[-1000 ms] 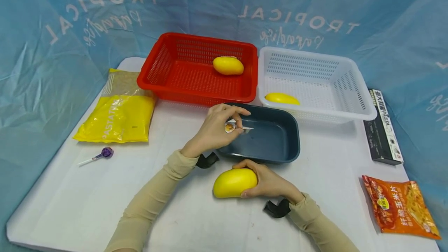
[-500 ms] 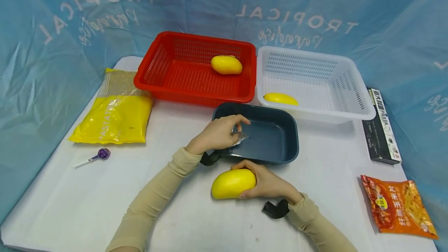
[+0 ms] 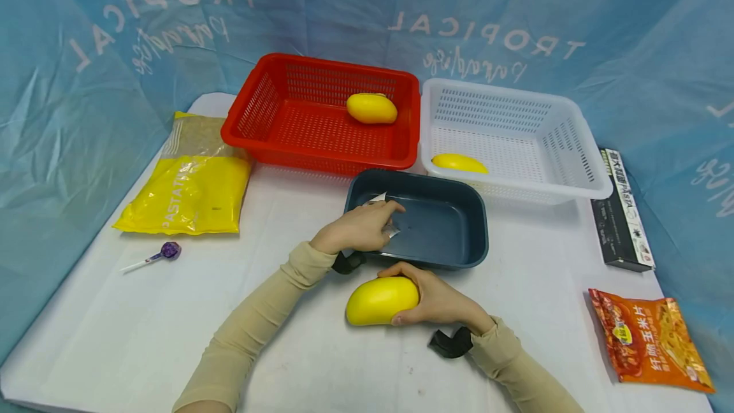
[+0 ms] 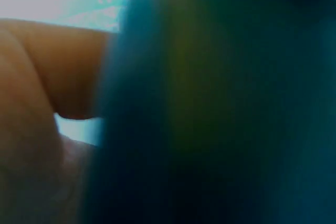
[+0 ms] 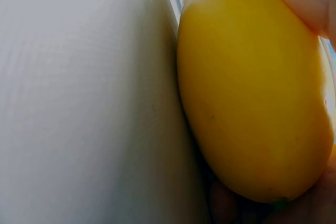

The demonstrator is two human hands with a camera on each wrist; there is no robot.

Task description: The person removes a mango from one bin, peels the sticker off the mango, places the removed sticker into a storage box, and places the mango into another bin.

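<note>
My right hand (image 3: 438, 298) grips a smooth yellow mango (image 3: 381, 302) low over the white table, its fingers and thumb around one end. In the right wrist view the mango (image 5: 252, 87) fills much of the frame, close beside the white surface. My left hand (image 3: 361, 227) reaches into the left part of a dark blue tub (image 3: 438, 225) and pinches a small white-wrapped piece (image 3: 392, 231), mostly hidden by the fingers. The left wrist view is dark and blurred; part of the hand (image 4: 31, 87) shows at its left.
Behind the tub stand a red basket (image 3: 321, 161) and a white basket (image 3: 579, 145), each with a yellow mango inside. To the left lie a yellow pasta bag (image 3: 195, 196) and a lollipop (image 3: 170, 250). A black pasta box (image 3: 622, 222) and an orange snack packet (image 3: 654, 343) are at right.
My left hand has lowered the small wrapped piece from above the tub's left edge down into the tub. My right hand and the mango stay in place.
</note>
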